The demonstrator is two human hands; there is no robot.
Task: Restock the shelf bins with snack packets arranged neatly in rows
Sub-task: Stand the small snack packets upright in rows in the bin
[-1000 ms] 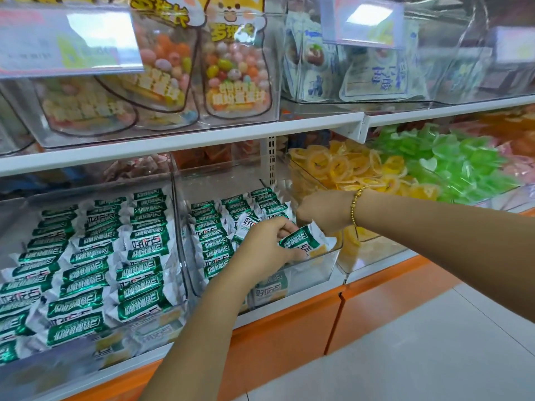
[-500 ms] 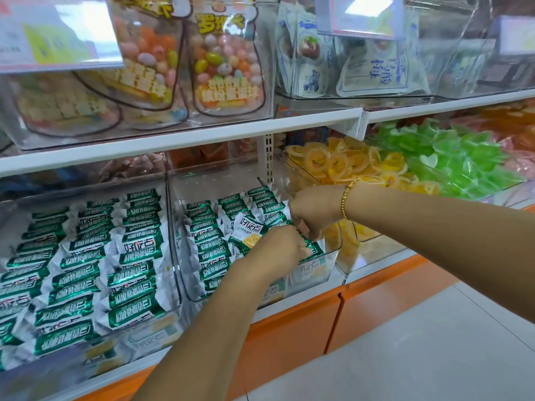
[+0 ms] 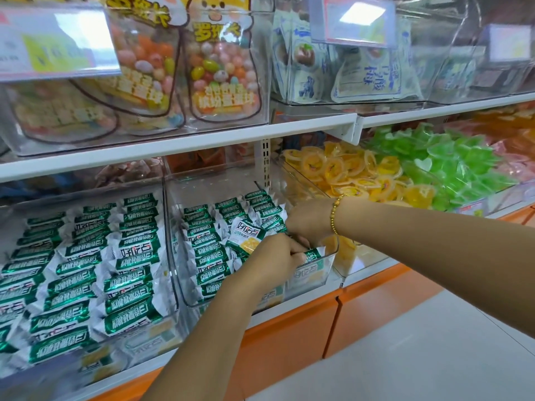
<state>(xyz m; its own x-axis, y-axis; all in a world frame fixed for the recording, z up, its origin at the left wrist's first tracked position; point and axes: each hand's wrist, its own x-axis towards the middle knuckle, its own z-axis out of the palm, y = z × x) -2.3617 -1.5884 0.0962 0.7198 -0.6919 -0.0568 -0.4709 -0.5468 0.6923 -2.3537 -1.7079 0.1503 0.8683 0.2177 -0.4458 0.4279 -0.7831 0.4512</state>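
Green-and-white snack packets (image 3: 208, 250) stand in rows inside a clear middle bin (image 3: 328, 263) on the lower shelf. My left hand (image 3: 272, 261) is down in the bin's right row, fingers curled round a packet (image 3: 314, 256) at the front. One packet (image 3: 246, 235) lies tilted face-up just above that hand. My right hand (image 3: 307, 222) reaches into the same row from the right, fingers curled down onto the packet tops; what it pinches is hidden. A gold bracelet is on the right wrist.
A second clear bin (image 3: 170, 256) to the left is full of the same packets (image 3: 81, 273). Right of the middle bin are bins of yellow jelly cups (image 3: 356, 175) and green jelly cups (image 3: 451, 163). Candy bags fill the upper shelf (image 3: 173, 146). An orange cabinet base (image 3: 289, 337) runs below.
My left hand carried a packet from above the bin's front edge down into the right row. My right hand moved slightly left and down into the same row. The camera shifted a little right.
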